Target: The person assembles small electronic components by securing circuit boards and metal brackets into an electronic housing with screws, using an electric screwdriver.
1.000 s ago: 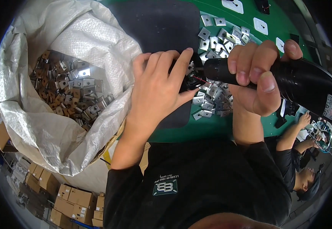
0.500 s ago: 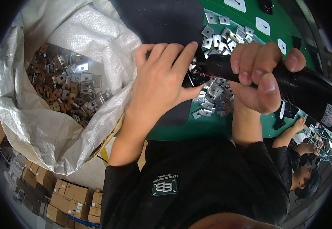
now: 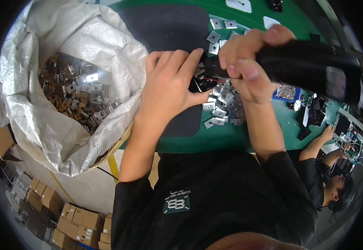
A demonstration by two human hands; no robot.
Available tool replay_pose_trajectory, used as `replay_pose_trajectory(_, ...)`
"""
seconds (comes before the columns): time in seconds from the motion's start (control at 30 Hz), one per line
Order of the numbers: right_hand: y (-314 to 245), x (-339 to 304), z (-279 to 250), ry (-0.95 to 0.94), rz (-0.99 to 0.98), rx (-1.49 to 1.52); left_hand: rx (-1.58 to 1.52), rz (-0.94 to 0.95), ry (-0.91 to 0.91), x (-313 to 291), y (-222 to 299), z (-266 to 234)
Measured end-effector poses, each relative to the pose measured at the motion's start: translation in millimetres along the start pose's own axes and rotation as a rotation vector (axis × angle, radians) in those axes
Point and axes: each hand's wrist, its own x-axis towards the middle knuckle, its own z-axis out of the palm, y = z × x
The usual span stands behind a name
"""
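My left hand (image 3: 164, 85) is closed on a small black part (image 3: 203, 82) with a thin red wire, holding it down at the right edge of a dark mat (image 3: 164, 27). Its fingers and thumb hide much of that part. Wrapped in my right hand (image 3: 248, 62) is a thick black power screwdriver (image 3: 310, 66), lying nearly level. The tool's narrow end points left at the black part; whether the tip touches it I cannot tell. Loose square metal clips (image 3: 225, 102) with holes lie on the green table beneath and beside the tool.
At left stands a white woven sack (image 3: 102, 37), its mouth spread around a heap of metal clips (image 3: 77, 93). A blue tray of small screws (image 3: 286, 92) sits right of my right forearm. Another person (image 3: 333, 187) works at far right. Cardboard boxes (image 3: 79, 223) are stacked at lower left.
The view has shifted a little. My right hand and the screwdriver have moved left and tilted, uncovering the blue screw tray. My left hand keeps its hold on the black part.
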Motion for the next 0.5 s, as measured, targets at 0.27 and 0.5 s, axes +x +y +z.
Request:
replay_pose_trajectory(0.27,-109.2,7.1,-43.7,0.112,-0.177,0.239,0.051,-0.045,-0.076,7.5,12.9,1.9)
replay_pose_trajectory(0.5,-146.4,-31.6,-102.8,0.265,-0.027,-0.391,-0.034,0.17,-0.021,106.3,57.6,43.2)
